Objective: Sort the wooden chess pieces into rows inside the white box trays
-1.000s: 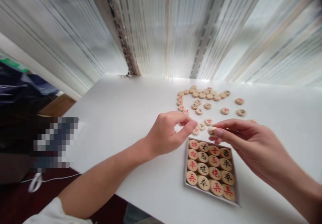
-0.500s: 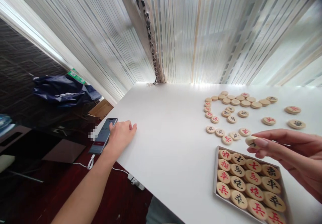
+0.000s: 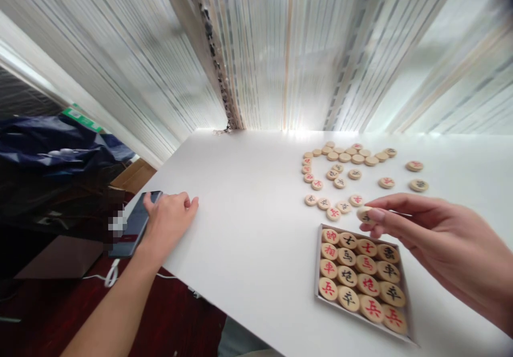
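Note:
My left hand (image 3: pixel 168 218) rests at the white table's (image 3: pixel 248 212) left edge, thumb and fingers on a dark phone (image 3: pixel 134 229) that juts past the edge. My right hand (image 3: pixel 433 239) hovers just above the far end of a shallow box (image 3: pixel 403 277) and pinches one round wooden chess piece (image 3: pixel 364 214) between thumb and fingers. The box holds several wooden discs with red or black characters, laid in rows. More loose discs (image 3: pixel 344 170) lie scattered on the table beyond the box.
Striped sheer curtains (image 3: pixel 280 52) hang behind the table. A white cable (image 3: pixel 110 278) hangs from the phone below the table edge. A dark blue bag (image 3: pixel 60 148) lies on furniture at the left, over a dark red floor.
My left hand left the discs near the box and went to the table's left edge, onto the phone. My right hand kept its pinched disc. The camera turned left.

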Action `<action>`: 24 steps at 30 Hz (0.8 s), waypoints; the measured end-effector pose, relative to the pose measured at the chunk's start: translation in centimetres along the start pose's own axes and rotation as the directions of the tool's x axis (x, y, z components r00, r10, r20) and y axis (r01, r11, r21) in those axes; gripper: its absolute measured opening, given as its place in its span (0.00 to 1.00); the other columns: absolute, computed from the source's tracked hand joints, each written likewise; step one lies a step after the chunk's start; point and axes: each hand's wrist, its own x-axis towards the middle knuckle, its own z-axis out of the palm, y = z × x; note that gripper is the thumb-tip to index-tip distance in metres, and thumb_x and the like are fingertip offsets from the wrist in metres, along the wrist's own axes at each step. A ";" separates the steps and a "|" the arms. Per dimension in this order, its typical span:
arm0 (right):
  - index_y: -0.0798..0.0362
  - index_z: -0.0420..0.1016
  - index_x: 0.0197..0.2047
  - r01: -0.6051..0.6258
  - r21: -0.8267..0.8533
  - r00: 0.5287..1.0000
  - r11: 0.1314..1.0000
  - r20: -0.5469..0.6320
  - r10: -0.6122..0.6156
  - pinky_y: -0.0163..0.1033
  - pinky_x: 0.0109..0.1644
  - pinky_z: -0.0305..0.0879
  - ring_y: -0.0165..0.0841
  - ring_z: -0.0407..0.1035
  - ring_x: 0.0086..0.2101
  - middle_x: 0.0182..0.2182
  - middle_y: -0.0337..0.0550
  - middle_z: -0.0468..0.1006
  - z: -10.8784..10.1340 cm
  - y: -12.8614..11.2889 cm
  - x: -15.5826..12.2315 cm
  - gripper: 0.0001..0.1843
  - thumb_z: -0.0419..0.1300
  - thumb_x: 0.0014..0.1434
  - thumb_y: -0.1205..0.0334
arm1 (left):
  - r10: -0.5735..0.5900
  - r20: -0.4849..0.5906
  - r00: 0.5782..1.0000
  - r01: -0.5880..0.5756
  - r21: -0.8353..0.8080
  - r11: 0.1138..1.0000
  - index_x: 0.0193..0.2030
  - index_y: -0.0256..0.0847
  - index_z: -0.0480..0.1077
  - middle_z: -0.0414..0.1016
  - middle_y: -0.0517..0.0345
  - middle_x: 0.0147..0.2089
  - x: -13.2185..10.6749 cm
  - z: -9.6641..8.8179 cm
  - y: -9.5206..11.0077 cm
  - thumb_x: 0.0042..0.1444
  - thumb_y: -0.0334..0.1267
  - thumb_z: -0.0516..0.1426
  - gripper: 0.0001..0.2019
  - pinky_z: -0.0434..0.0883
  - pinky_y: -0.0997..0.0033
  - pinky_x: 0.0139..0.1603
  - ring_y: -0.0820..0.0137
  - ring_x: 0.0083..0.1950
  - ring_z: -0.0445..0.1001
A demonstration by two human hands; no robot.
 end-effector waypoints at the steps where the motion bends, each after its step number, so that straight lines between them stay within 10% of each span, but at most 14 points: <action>1: 0.49 0.89 0.40 -0.062 0.072 0.998 0.996 0.031 0.060 0.41 0.34 0.80 0.41 0.81 0.32 0.31 0.48 0.86 0.3 -0.7 0.0 0.18 0.77 0.57 0.43 | 0.034 -0.024 0.999 -0.035 -0.032 0.999 0.28 0.43 0.70 0.83 0.47 0.33 0.1 -0.3 1.0 0.68 0.46 0.53 0.18 0.48 0.28 0.75 0.48 0.45 0.81; 5: 0.50 0.89 0.39 -0.139 0.227 0.988 0.964 0.095 0.120 0.39 0.37 0.79 0.36 0.79 0.32 0.31 0.45 0.86 1.0 -2.2 0.1 0.17 0.80 0.53 0.47 | 0.256 -0.127 0.958 -0.286 -0.394 0.873 0.39 0.44 0.75 0.85 0.54 0.41 0.2 -2.3 8.1 0.68 0.47 0.56 0.12 0.73 0.53 0.61 0.58 0.43 0.82; 8: 0.51 0.89 0.38 -0.133 0.307 0.990 0.942 0.083 0.113 0.40 0.40 0.78 0.34 0.79 0.33 0.35 0.46 0.88 0.9 -2.5 -0.1 0.16 0.82 0.51 0.51 | 0.421 -0.117 0.899 -0.334 -0.805 0.490 0.50 0.44 0.77 0.84 0.55 0.40 -0.5 -4.3 15.4 0.67 0.48 0.61 0.13 0.76 0.66 0.37 0.62 0.39 0.81; 12: 0.50 0.91 0.42 -0.151 0.359 0.988 0.921 0.078 0.132 0.40 0.43 0.78 0.34 0.79 0.34 0.36 0.46 0.89 0.3 -2.6 -1.2 0.15 0.82 0.53 0.53 | 0.626 -0.044 0.779 -0.103 -0.993 0.059 0.50 0.42 0.81 0.86 0.52 0.43 -1.9 -5.5 22.9 0.67 0.46 0.63 0.12 0.79 0.68 0.37 0.64 0.41 0.84; 18: 0.48 0.92 0.46 -0.189 0.396 0.982 0.899 0.065 0.178 0.42 0.44 0.78 0.35 0.80 0.34 0.34 0.46 0.89 0.0 -1.8 -3.6 0.15 0.80 0.56 0.54 | 0.644 -0.019 0.765 0.113 -0.980 -0.163 0.44 0.41 0.85 0.88 0.53 0.39 -3.9 -4.2 24.8 0.66 0.40 0.66 0.07 0.83 0.71 0.42 0.65 0.40 0.87; 24: 0.48 0.92 0.41 -0.156 0.417 0.987 0.896 0.042 0.152 0.36 0.39 0.80 0.33 0.82 0.32 0.31 0.42 0.88 0.7 -1.5 -4.7 0.09 0.80 0.56 0.59 | 0.572 -0.100 0.814 -0.006 -0.986 -0.164 0.41 0.42 0.86 0.88 0.56 0.37 -5.1 -4.1 24.3 0.64 0.36 0.67 0.04 0.82 0.73 0.38 0.67 0.37 0.86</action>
